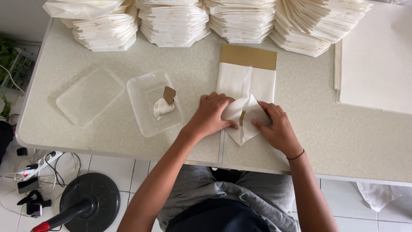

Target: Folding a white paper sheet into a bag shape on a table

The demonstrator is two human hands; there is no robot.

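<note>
Both hands press flat on one white paper bag [245, 92] at the table's [326, 141] near edge, left hand [211, 115] and right hand [277, 126] fingers together on its folded flaps. Four stacks of folded bags [174, 23] line the far edge, with two clear plastic trays [89, 95] at left.

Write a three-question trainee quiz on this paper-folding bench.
1. True or false: both the left hand and the right hand press on the paper bag.
2. What stands in the glue inside the open tub? A) a brush B) a card scrap C) a spoon
3. Fill in: the lid lies to the ___ of the tub, as the camera sees it.

Key: 1 true; 2 B, the card scrap; 3 left.
</note>
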